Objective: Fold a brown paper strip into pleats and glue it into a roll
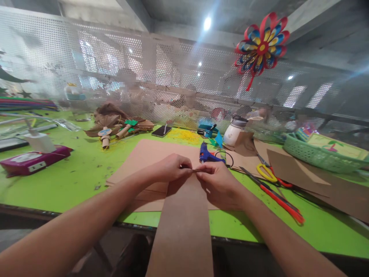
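Kraft-paper strip (184, 227) runs from 6 o'clock over the green table (77, 181), its far end pinched in the fingertips of your left hand (173, 168) and right hand (220, 177), blue glue gun (206, 154) near at 1 o'clock.

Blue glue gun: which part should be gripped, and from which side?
I'd take the glue gun by its handle, reaching down from above and the right. It lies on its side with the handle angled rightward off the body, while the right hand crowds the near side.
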The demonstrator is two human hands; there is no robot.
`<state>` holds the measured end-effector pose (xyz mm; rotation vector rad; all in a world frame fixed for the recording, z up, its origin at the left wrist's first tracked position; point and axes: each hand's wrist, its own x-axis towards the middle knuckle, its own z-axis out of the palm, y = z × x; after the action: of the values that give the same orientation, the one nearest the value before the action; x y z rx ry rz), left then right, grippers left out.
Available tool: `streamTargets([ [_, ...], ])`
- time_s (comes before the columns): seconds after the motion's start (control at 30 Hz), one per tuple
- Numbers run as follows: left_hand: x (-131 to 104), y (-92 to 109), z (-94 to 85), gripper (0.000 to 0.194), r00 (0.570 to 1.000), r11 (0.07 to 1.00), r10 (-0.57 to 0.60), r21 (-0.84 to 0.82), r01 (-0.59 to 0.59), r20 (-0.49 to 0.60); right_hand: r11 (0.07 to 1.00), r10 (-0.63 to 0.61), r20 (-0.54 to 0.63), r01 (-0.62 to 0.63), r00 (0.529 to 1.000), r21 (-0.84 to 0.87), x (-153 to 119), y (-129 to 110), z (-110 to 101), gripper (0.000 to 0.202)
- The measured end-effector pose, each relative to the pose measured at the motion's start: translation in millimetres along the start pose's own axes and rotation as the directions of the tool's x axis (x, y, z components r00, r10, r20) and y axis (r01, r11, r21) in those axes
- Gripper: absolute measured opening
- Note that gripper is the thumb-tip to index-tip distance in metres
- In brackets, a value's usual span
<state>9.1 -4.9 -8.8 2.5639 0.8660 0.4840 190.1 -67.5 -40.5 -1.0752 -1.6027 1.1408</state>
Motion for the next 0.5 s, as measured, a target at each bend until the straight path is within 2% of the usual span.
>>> streamTargets([
  [0.07, 1, -1, 0.8, 0.022, 0.998, 0.996, 0.070, 0.053, -0.069, -0.008, 0.965, -0.102, -0.003, 0.098, 0.995, -0.242, 0, -4, -3, 0.019],
  [0.13, 2, -2, 2.7, 0.021, 0.993, 0.988, 0.121, 0.100, -0.121, 0.006, 0.856, -0.216, 0.041, 0.210, 0.975, -0.473, 1, -10, -7, 0.017],
  [0.2, 2, -2, 5.9, 0.021, 0.992, 0.984, 0.121, 0.128, -0.124, 0.031, 0.723, -0.280, 0.113, 0.287, 0.953, -0.628, 1, -13, -10, 0.020],
  [0.33, 2, -5, 12.6, 0.021, 0.993, 0.982, 0.091, 0.158, -0.101, 0.072, 0.558, -0.295, 0.230, 0.363, 0.927, -0.747, 3, -7, -13, 0.026],
  [0.5, 3, -7, 12.1, 0.023, 0.990, 0.980, 0.082, 0.169, -0.101, 0.115, 0.462, -0.298, 0.300, 0.412, 0.906, -0.785, 7, 1, -14, 0.023],
])
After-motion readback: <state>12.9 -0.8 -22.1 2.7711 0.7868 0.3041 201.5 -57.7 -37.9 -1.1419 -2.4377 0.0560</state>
